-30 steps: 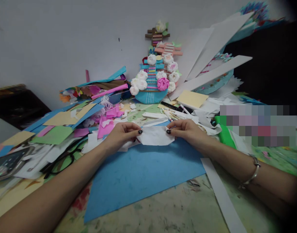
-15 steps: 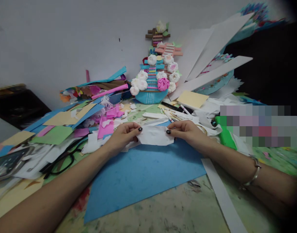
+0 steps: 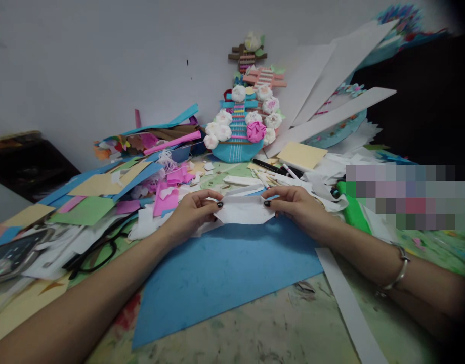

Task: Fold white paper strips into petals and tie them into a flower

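A piece of white paper (image 3: 245, 210), thin and slightly creased, is stretched between my two hands. My left hand (image 3: 198, 210) pinches its left end between thumb and fingers. At the other end, my right hand (image 3: 293, 205) grips it the same way, thumb toward me. Beneath the paper lies a sheet of blue foam or card (image 3: 232, 273), its far part hidden by paper and hands. Just behind the held paper are more white paper scraps and a white strip (image 3: 243, 180).
Ahead stands a blue lute-shaped craft piece (image 3: 238, 149) with paper flowers. Black glasses (image 3: 99, 255) and a phone (image 3: 17, 255) lie left among coloured sheets. To the right are a green object (image 3: 353, 212), markers (image 3: 270, 166) and a long white strip (image 3: 346, 303).
The paper's near edge has shifted slightly upward and its ends look more spread. My right thumb has moved a little to the right; my left hand is nearly still.
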`<act>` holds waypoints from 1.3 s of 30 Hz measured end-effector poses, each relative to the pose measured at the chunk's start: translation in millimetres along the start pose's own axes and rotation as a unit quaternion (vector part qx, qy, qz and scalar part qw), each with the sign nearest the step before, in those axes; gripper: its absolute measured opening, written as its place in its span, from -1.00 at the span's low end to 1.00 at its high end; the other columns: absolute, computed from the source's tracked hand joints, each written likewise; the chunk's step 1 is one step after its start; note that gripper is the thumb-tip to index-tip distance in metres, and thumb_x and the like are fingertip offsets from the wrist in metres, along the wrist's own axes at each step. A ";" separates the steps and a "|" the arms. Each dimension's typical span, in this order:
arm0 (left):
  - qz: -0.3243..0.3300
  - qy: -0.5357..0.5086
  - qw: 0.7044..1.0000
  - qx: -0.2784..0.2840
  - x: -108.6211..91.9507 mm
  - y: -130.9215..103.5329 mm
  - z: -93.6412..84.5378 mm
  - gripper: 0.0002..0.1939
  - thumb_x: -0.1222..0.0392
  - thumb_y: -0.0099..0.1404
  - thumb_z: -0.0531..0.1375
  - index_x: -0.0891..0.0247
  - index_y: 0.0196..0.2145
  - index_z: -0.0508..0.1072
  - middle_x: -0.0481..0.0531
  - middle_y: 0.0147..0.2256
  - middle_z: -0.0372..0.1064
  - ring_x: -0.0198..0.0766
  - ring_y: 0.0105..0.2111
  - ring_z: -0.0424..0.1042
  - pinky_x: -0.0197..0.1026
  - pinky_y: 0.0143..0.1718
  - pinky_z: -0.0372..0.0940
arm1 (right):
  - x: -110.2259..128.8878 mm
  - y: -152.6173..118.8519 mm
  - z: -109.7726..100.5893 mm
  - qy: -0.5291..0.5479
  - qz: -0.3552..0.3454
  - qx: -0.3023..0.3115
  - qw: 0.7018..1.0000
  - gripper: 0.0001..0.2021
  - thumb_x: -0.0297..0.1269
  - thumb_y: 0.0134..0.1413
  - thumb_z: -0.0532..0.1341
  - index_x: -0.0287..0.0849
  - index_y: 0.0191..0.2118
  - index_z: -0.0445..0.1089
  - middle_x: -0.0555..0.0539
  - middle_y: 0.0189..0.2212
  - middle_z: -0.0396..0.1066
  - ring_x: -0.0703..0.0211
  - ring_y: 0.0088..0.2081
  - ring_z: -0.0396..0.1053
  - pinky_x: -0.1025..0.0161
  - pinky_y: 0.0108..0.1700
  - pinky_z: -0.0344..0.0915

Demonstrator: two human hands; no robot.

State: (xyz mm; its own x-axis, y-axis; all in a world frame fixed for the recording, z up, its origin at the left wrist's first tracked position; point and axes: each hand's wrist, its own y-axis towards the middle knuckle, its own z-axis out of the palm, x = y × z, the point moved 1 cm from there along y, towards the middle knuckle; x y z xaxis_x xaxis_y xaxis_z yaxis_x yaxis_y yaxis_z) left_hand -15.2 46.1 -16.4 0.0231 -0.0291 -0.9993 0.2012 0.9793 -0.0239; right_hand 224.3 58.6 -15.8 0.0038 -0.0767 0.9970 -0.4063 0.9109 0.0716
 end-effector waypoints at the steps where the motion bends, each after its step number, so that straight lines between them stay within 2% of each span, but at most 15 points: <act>1: -0.004 -0.016 1.000 0.000 -0.6 -0.5 1.0 -0.74 0.29 -0.03 0.32 0.31 -0.31 0.44 -0.05 -0.48 0.41 -0.39 -0.50 0.39 -0.34 -0.47 0.31 | -0.2 -0.1 -0.2 0.015 0.000 0.002 1.000 -0.81 -0.41 -0.14 0.26 -0.22 -0.29 0.45 0.02 -0.55 0.39 0.35 -0.53 0.30 0.37 -0.48 0.19; 7: -0.018 -0.086 0.996 -0.022 -2.7 -2.6 4.3 -0.79 0.34 -0.09 0.32 0.31 -0.39 0.53 -0.03 -0.49 0.44 -0.36 -0.51 0.39 -0.31 -0.48 0.34 | -1.7 -2.1 0.1 0.101 0.005 0.014 0.995 -0.77 -0.44 -0.14 0.25 -0.17 -0.27 0.52 -0.04 -0.38 0.46 0.33 -0.50 0.36 0.31 -0.38 0.34; 11: -0.012 -0.111 0.993 -0.024 -4.2 -3.8 4.5 -0.79 0.34 -0.09 0.31 0.31 -0.39 0.56 -0.01 -0.51 0.45 -0.38 -0.52 0.38 -0.34 -0.51 0.33 | -2.9 -2.1 1.4 0.160 0.000 0.022 0.987 -0.80 -0.46 -0.16 0.25 -0.19 -0.32 0.53 -0.03 -0.39 0.46 0.33 -0.49 0.36 0.29 -0.33 0.40; 15: -0.011 -0.123 0.992 -0.033 -6.9 -6.3 7.6 -0.77 0.35 -0.13 0.30 0.32 -0.41 0.58 0.02 -0.51 0.46 -0.35 -0.54 0.38 -0.32 -0.54 0.33 | -2.6 -1.7 3.5 0.193 -0.001 0.026 0.981 -0.82 -0.48 -0.19 0.24 -0.22 -0.37 0.53 -0.04 -0.40 0.46 0.31 -0.49 0.39 0.29 -0.36 0.40; 20: -0.010 -0.131 0.991 -0.034 -7.9 -8.2 10.9 -0.80 0.37 -0.15 0.28 0.33 -0.45 0.59 0.02 -0.55 0.45 -0.35 -0.56 0.36 -0.34 -0.56 0.33 | -0.9 -2.8 4.9 0.210 0.004 0.035 0.977 -0.80 -0.51 -0.19 0.20 -0.23 -0.37 0.52 -0.03 -0.49 0.45 0.27 -0.49 0.43 0.31 -0.37 0.36; 23: -0.006 -0.134 0.991 -0.026 -7.3 -8.9 10.3 -0.81 0.37 -0.14 0.27 0.33 -0.46 0.58 0.02 -0.54 0.46 -0.36 -0.56 0.37 -0.35 -0.55 0.33 | -1.2 -3.5 5.6 0.204 -0.002 0.035 0.978 -0.82 -0.48 -0.17 0.20 -0.23 -0.38 0.52 -0.04 -0.51 0.45 0.23 -0.47 0.44 0.29 -0.35 0.35; 26: 0.003 -0.127 0.992 -0.002 -6.4 -9.3 9.3 -0.82 0.36 -0.14 0.27 0.36 -0.47 0.58 0.03 -0.56 0.45 -0.35 -0.58 0.38 -0.32 -0.54 0.35 | -3.0 -3.4 6.8 0.187 -0.009 0.019 0.982 -0.89 -0.37 -0.10 0.25 -0.23 -0.40 0.51 -0.07 -0.41 0.47 0.23 -0.44 0.44 0.26 -0.33 0.36; 29: 0.019 -0.124 0.992 0.009 -4.7 -8.9 9.0 -0.83 0.32 -0.14 0.29 0.39 -0.48 0.57 0.05 -0.57 0.45 -0.33 -0.57 0.39 -0.30 -0.51 0.37 | -5.4 -3.0 7.7 0.145 -0.005 0.006 0.989 -0.87 -0.28 -0.11 0.31 -0.22 -0.38 0.51 -0.08 -0.35 0.48 0.26 -0.44 0.43 0.28 -0.36 0.34; 34: 0.046 -0.083 0.994 -0.045 0.4 -5.9 8.1 -0.86 0.29 -0.08 0.36 0.34 -0.47 0.57 -0.01 -0.55 0.46 -0.40 -0.55 0.39 -0.40 -0.52 0.32 | -6.8 -2.7 6.6 0.054 -0.025 -0.016 0.998 -0.84 -0.27 -0.14 0.35 -0.20 -0.36 0.52 -0.02 -0.48 0.45 0.34 -0.49 0.35 0.36 -0.44 0.23; 39: 0.048 -0.042 0.997 -0.045 3.2 -3.9 5.5 -0.69 0.27 -0.06 0.38 0.29 -0.27 0.56 -0.03 -0.53 0.47 -0.42 -0.52 0.40 -0.43 -0.47 0.31 | -3.0 -4.5 5.4 -0.030 -0.054 -0.030 0.998 -0.82 -0.28 -0.11 0.31 -0.17 -0.30 0.52 0.00 -0.48 0.45 0.36 -0.50 0.28 0.36 -0.44 0.20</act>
State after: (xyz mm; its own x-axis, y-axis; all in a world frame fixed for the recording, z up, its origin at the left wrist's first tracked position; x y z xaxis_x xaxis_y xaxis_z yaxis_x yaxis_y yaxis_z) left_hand -10.5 41.1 -19.3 0.1212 0.0535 -0.9912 0.1060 0.9921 0.0665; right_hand 221.2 52.6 -19.2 -0.0117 -0.1980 0.9801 -0.3505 0.9188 0.1814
